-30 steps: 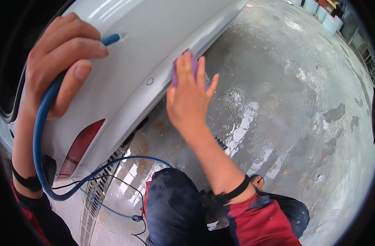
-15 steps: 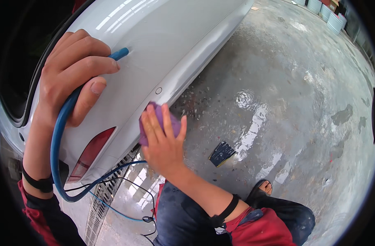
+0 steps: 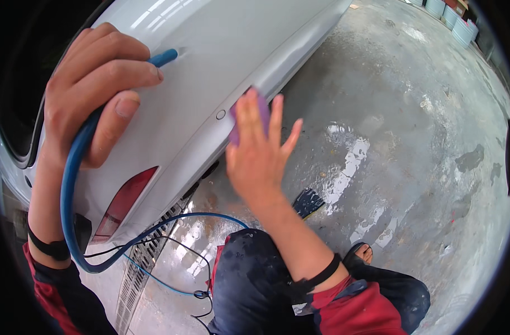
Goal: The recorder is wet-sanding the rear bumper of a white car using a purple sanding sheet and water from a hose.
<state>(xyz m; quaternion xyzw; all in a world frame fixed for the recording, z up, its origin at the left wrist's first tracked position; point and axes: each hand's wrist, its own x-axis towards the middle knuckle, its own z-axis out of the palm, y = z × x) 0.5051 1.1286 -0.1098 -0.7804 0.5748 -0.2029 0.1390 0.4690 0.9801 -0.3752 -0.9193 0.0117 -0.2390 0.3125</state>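
My left hand [image 3: 98, 84] is wrapped round a blue hose [image 3: 70, 192], whose end sticks out past my fingers just over the wet, pale car body panel [image 3: 182, 84]. With fingers stretched, my right hand [image 3: 257, 153] presses a purple pad [image 3: 261, 109] against the car's bumper edge [image 3: 204, 134], near a small round mark [image 3: 221, 114]. The palm and fingers hide part of the pad; whether it is sponge or abrasive paper I cannot tell. Below the hose end, a red tail light [image 3: 126, 202] is set in the bodywork.
A dark flat sheet [image 3: 308, 202] lies on the wet concrete floor [image 3: 400, 151], partly behind my right forearm. The hose and a thin black cable [image 3: 193, 254] cross a slotted drain grate [image 3: 140, 273]. Several pale buckets [image 3: 464, 32] stand at the far right.
My right hand has slid the purple pad up and to the right along the bumper edge. My left hand, still on the hose, has shifted slightly upward.
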